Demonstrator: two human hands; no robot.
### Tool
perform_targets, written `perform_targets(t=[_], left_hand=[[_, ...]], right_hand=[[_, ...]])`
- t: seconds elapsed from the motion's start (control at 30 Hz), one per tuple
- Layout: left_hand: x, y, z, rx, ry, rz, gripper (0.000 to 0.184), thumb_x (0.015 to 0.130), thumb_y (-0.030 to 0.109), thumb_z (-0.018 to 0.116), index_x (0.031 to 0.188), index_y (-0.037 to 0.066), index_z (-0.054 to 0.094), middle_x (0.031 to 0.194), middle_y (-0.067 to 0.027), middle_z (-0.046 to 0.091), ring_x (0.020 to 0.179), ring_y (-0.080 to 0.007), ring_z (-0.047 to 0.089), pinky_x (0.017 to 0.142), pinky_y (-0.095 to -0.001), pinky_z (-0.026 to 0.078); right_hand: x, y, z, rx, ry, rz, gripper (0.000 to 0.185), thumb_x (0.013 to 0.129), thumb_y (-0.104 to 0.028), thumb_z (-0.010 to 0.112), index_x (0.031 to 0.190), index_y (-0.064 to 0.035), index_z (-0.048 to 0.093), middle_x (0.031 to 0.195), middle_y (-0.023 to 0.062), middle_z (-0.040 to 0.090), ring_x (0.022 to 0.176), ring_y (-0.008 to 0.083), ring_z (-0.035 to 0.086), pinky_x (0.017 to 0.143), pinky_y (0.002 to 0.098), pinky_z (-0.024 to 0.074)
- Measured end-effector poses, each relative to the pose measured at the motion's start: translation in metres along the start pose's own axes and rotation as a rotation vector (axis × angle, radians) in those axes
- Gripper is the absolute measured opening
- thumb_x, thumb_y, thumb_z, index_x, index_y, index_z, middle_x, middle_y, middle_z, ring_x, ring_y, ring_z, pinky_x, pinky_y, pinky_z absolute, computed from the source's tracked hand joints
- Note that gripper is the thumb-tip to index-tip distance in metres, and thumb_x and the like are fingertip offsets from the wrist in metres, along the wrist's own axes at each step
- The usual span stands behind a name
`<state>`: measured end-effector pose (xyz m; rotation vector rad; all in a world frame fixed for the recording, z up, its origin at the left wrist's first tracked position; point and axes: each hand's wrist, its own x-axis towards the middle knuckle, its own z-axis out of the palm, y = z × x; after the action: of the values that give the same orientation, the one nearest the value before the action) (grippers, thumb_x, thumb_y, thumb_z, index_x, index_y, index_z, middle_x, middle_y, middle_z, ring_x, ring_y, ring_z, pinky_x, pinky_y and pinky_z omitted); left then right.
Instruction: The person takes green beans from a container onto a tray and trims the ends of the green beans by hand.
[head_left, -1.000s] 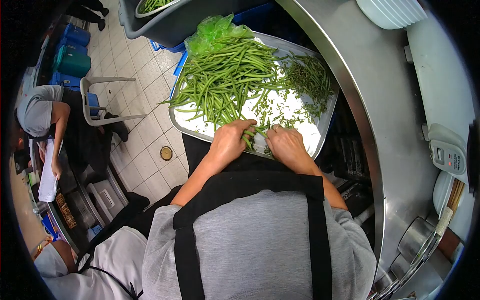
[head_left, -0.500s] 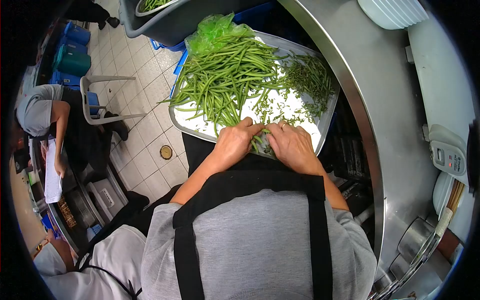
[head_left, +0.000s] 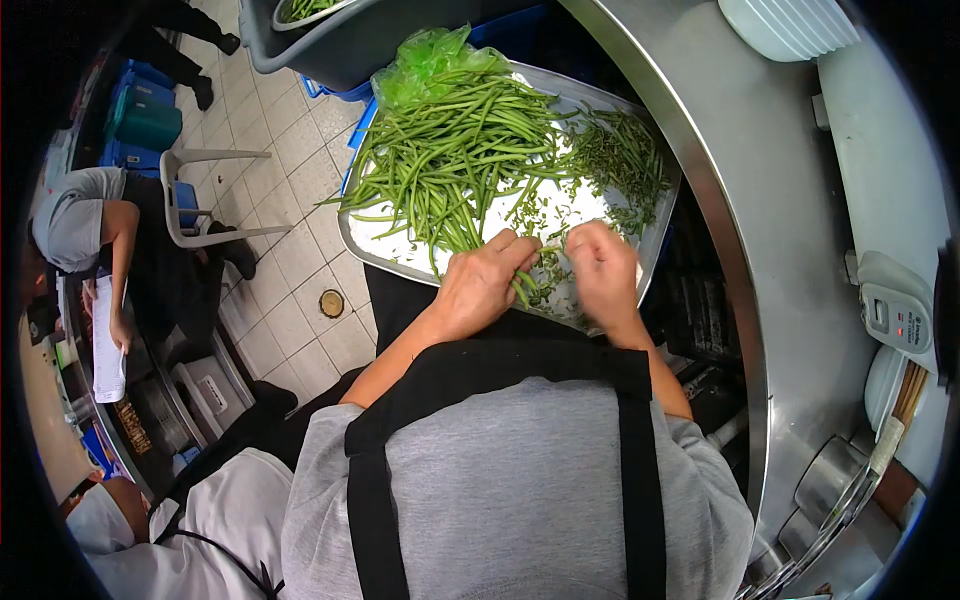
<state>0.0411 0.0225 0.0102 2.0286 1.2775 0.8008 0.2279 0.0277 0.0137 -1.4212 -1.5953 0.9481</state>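
Observation:
My left hand [head_left: 483, 285] is closed around a few green beans [head_left: 523, 290], whose ends poke out past the fingers. To its right, my right hand [head_left: 604, 270] is curled and smeared by motion; whether anything sits in its fingers is hidden. Both hands are over the near edge of a metal tray [head_left: 400, 268]. A big heap of long green beans [head_left: 460, 150] fills the tray's left side. Small snapped-off bean ends [head_left: 545, 215] lie scattered in the middle, and a darker pile of trimmings [head_left: 620, 160] rests at the right.
A green plastic bag [head_left: 435, 65] lies at the heap's far end. Beyond the tray is a grey tub [head_left: 310, 50]. A steel counter [head_left: 700, 100] curves along the right, with stacked white bowls [head_left: 790, 25]. At left, a person [head_left: 110, 230] bends beside a plastic chair [head_left: 220, 155].
My right hand has moved away from my left hand, up and to the right. My left hand keeps its hold on the beans. At the far left, another person's legs have come further into view.

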Motion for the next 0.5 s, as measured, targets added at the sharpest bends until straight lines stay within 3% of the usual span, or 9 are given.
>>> perform_targets(t=[0.03,0.07,0.17,0.2,0.3,0.33,0.5], left_hand=[[-0.001,-0.002,0.004,-0.052,0.074,0.017,0.011,0.09,0.009,0.059,0.101,0.008,0.062,0.086,-0.01,0.061,0.068,-0.0298,0.06,0.06,-0.0366,0.048],[0.0,-0.003,0.006,-0.104,0.144,0.039,0.01,0.092,0.01,0.058,0.1,0.007,0.062,0.085,-0.0087,0.062,0.066,-0.0269,0.06,0.058,-0.0345,0.047],[0.001,-0.007,-0.001,-0.467,0.264,-0.189,0.012,0.095,0.012,0.056,0.101,0.003,0.061,0.079,-0.0067,0.062,0.066,-0.0163,0.056,0.059,-0.0302,0.045],[0.002,-0.007,-0.006,-0.571,0.257,-0.262,0.017,0.098,0.016,0.052,0.099,0.0,0.059,0.075,-0.0008,0.055,0.067,-0.0077,0.048,0.06,-0.0244,0.041],[0.003,-0.01,-0.014,-0.723,0.227,-0.372,0.02,0.099,0.018,0.051,0.099,0.001,0.059,0.073,0.0013,0.05,0.065,-0.0065,0.044,0.058,-0.0214,0.037],[0.002,-0.009,-0.014,-0.748,0.216,-0.4,0.02,0.1,0.02,0.05,0.1,0.002,0.059,0.072,0.0018,0.049,0.063,-0.0053,0.042,0.056,-0.0208,0.035],[-0.001,-0.01,-0.011,-0.866,0.22,-0.431,0.021,0.1,0.023,0.05,0.102,0.003,0.059,0.072,0.0027,0.049,0.057,-0.0026,0.039,0.05,-0.0191,0.031]], right_hand=[[0.004,0.004,-0.004,0.199,0.056,0.11,0.006,0.087,-0.004,0.052,0.085,-0.0002,0.058,0.077,0.012,0.061,0.064,0.022,0.057,0.062,0.0308,0.0457],[0.01,0.006,-0.011,0.124,0.104,0.076,0.011,0.089,-0.004,0.054,0.095,-0.0009,0.062,0.08,0.0109,0.061,0.063,0.0197,0.054,0.063,0.0296,0.0446],[0.021,-0.014,-0.016,-0.08,0.105,-0.123,0.019,0.089,-0.004,0.053,0.105,-0.0042,0.064,0.079,0.0105,0.06,0.066,0.0212,0.056,0.065,0.0301,0.0457],[0.018,-0.016,-0.019,-0.136,-0.041,-0.022,0.025,0.09,-0.007,0.055,0.113,-0.008,0.064,0.083,0.0113,0.061,0.072,0.0234,0.059,0.068,0.0316,0.0472],[0.011,-0.01,-0.009,-0.169,-0.271,-0.092,0.028,0.089,-0.01,0.057,0.116,-0.0077,0.064,0.09,0.0097,0.061,0.082,0.021,0.06,0.074,0.031,0.0473],[0.009,-0.013,-0.004,-0.151,-0.321,-0.076,0.025,0.089,-0.01,0.057,0.113,-0.0059,0.064,0.091,0.0112,0.06,0.083,0.0262,0.06,0.076,0.0343,0.0471],[0.005,-0.004,0.009,-0.141,-0.383,-0.119,0.016,0.09,-0.009,0.055,0.101,-0.0014,0.063,0.087,0.0118,0.059,0.079,0.0278,0.06,0.071,0.0361,0.0466]])
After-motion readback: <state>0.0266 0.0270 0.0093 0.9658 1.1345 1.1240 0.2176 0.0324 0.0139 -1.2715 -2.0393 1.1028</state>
